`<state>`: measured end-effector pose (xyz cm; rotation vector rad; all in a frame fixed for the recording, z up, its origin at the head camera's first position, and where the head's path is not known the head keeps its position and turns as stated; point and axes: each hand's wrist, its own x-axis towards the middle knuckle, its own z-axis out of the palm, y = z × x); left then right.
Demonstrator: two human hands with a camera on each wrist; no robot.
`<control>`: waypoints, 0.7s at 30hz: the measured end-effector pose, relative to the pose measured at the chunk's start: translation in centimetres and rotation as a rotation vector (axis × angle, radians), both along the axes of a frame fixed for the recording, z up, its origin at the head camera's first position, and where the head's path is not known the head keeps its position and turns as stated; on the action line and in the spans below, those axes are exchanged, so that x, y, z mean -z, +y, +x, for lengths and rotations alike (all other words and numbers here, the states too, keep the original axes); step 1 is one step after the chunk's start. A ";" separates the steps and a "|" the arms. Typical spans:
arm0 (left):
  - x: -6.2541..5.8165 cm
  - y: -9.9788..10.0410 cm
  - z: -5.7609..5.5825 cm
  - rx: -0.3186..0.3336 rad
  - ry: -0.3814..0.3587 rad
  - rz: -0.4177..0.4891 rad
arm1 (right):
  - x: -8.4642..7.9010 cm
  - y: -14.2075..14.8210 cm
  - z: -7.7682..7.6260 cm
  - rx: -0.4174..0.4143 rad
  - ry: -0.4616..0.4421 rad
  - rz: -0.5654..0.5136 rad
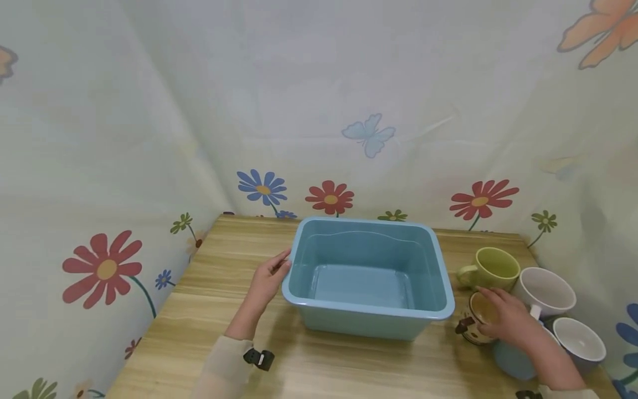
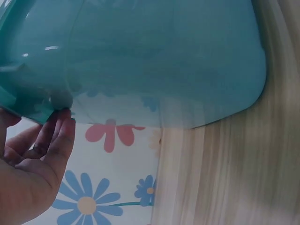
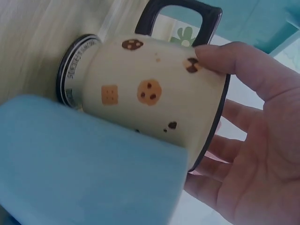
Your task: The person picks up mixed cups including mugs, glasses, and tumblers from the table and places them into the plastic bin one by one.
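Observation:
A light blue plastic basin (image 1: 356, 324) stands on the wooden table. My left hand (image 1: 266, 280) holds its left rim; in the left wrist view, the fingers (image 2: 58, 140) curl up beneath the rim. Over on the right, my right hand (image 1: 513, 318) grips a cream mug (image 3: 154, 93) with cookie pictures, a dark rim and a dark handle. The thumb (image 3: 220, 56) lies on its outer wall near the rim, while the other fingers reach over the mouth. Beside this mug is a light blue cup (image 3: 93, 164), partly hidden under my right forearm in the head view.
A green mug (image 1: 493, 269) stands behind the cream mug. Right of it are a white-lined mug (image 1: 545, 291) and a grey-white cup (image 1: 580, 341), close to the table's right edge. A flowered cloth (image 1: 319, 111) hangs around the table (image 1: 199, 293).

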<state>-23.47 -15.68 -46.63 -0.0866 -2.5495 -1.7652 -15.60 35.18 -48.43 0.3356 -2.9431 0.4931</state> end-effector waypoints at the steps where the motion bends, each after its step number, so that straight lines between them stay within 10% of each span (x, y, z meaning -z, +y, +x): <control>1: 0.0 0.1 0.0 -0.004 -0.005 0.005 | -0.1 0.1 -0.1 -0.008 -0.011 0.001; 21: -0.7 0.4 0.5 -0.007 -0.073 0.135 | -1.9 0.5 -1.5 -0.025 -0.235 0.049</control>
